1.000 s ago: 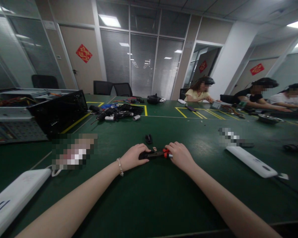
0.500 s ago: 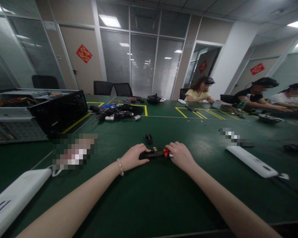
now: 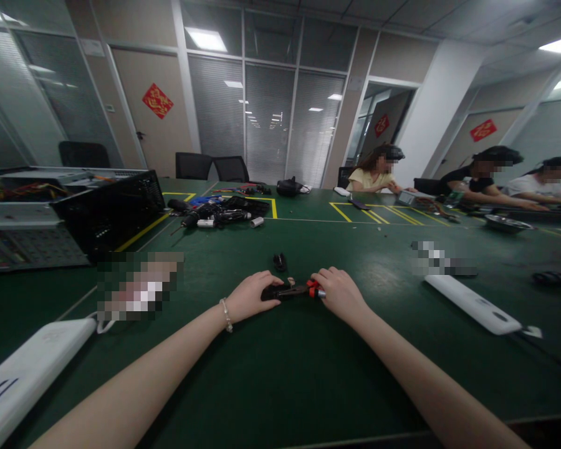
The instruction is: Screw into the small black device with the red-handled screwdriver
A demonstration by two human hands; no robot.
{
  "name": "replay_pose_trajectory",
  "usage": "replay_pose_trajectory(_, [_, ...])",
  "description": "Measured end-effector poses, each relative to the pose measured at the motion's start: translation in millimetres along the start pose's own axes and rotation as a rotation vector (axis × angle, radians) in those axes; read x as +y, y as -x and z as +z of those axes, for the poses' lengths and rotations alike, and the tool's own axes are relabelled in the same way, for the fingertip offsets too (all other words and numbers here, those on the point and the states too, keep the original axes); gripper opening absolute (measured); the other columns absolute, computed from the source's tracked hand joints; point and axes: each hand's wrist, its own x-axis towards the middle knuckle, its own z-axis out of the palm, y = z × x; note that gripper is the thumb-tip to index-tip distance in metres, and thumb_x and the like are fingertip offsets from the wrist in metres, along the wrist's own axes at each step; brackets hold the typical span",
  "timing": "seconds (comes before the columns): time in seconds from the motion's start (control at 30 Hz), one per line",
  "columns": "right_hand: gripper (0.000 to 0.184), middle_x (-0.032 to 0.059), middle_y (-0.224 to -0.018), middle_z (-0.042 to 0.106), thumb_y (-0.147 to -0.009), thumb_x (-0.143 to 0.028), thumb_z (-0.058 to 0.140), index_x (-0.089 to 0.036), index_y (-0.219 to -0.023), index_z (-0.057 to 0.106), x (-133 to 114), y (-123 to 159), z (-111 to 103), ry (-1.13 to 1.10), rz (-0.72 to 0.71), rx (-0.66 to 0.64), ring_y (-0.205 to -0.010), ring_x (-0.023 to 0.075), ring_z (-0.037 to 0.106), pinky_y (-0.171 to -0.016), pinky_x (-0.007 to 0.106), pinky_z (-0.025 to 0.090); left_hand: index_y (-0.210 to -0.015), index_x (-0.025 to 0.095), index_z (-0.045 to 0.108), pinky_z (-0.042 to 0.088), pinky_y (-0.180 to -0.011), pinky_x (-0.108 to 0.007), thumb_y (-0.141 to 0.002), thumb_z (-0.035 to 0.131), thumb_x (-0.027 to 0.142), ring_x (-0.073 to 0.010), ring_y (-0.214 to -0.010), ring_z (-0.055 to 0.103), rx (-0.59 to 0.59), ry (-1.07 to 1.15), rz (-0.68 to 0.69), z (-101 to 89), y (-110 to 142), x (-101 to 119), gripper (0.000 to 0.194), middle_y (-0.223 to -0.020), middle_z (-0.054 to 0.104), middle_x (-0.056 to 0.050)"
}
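Note:
My right hand (image 3: 339, 292) is closed around the red handles of a pair of pliers (image 3: 303, 290), whose dark jaws point left. My left hand (image 3: 251, 294) grips a small black piece (image 3: 272, 292) between thumb and fingers, right at the jaws' tip; its kind is hard to make out. A tiny pale bit (image 3: 290, 282) shows just beyond the jaws. Farther out on the green table (image 3: 280, 368) lies a small black bundled item (image 3: 279, 262), apart from both hands.
An opened computer case (image 3: 107, 212) stands at the left. A pile of black cables and tools (image 3: 224, 212) lies beyond my hands. White power banks lie at the left (image 3: 37, 362) and right (image 3: 472, 304). Several people sit at the far right, near a metal bowl (image 3: 507, 223).
My hands, the pliers and the black piece stay practically in place. The view has shifted very slightly.

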Motion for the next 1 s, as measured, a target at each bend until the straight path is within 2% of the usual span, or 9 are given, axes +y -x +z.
replay_pose_trajectory(0.2, [0.033, 0.0074, -0.096, 0.060, -0.071, -0.009, 0.049, -0.017, -0.103, 0.057, 0.1, -0.5, 0.2, 0.002, -0.006, 0.002, -0.084, 0.0186, 0.049, -0.072, 0.030, 0.036, -0.111, 0.023, 0.050, 0.042, -0.076, -0.032, -0.073, 0.062, 0.030, -0.0195, -0.088, 0.052, 0.020, -0.038, 0.023, 3.5, -0.7, -4.2, 0.041, -0.096, 0.052, -0.003])
replay_pose_trajectory(1.0, [0.033, 0.0068, -0.097, 0.060, -0.072, -0.009, 0.049, -0.017, -0.103, 0.057, -1.2, -0.2, -0.4, -0.003, -0.006, 0.021, -0.084, 0.0181, 0.050, -0.073, 0.029, 0.037, -0.110, 0.024, 0.052, 0.043, -0.073, -0.031, -0.075, 0.061, 0.029, -0.0182, -0.085, 0.052, -0.019, 0.012, 0.009, -0.4, -0.1, -1.0, 0.036, -0.097, 0.051, -0.002])
